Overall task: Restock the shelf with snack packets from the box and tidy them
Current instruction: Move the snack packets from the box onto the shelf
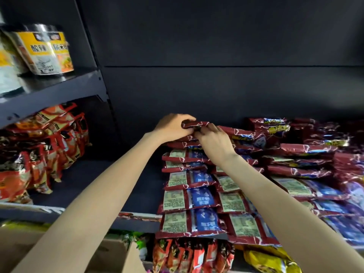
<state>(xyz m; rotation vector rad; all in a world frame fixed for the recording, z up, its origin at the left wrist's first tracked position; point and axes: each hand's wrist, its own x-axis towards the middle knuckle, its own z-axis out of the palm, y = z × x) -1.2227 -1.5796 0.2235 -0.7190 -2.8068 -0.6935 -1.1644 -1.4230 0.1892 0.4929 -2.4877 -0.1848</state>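
My left hand (173, 126) and right hand (213, 141) both pinch one dark red snack packet (194, 124) at the back of the shelf (94, 186), on top of the row just under my hands. Risk: the stack (189, 196) nearer to me overhangs the shelf edge, so if I push too hard, front packets may slide off.

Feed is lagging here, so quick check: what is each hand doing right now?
Left hand: closed on the dark red packet at the back of the row.
Right hand: closed on the same packet's near edge.
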